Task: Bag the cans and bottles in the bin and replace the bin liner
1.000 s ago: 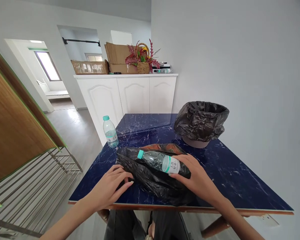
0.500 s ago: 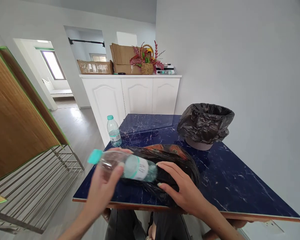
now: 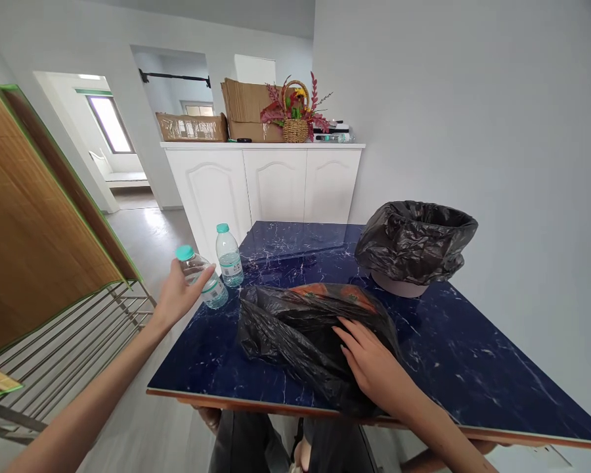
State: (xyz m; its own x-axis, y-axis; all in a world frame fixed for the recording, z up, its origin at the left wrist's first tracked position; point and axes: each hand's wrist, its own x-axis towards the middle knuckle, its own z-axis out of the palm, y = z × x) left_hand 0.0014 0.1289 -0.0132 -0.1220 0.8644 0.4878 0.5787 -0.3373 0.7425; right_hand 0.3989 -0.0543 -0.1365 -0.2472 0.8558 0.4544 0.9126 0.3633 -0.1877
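Evidently, the left grip (image 3: 177,297) clasps a tilted bottle (image 3: 213,289) below its cap (image 3: 184,253); the right grip (image 3: 372,364), outspread, touches a bag (image 3: 295,341).

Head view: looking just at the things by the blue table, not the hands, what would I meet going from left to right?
Tilted bottle, upright bottle, black bag, black-lined container.
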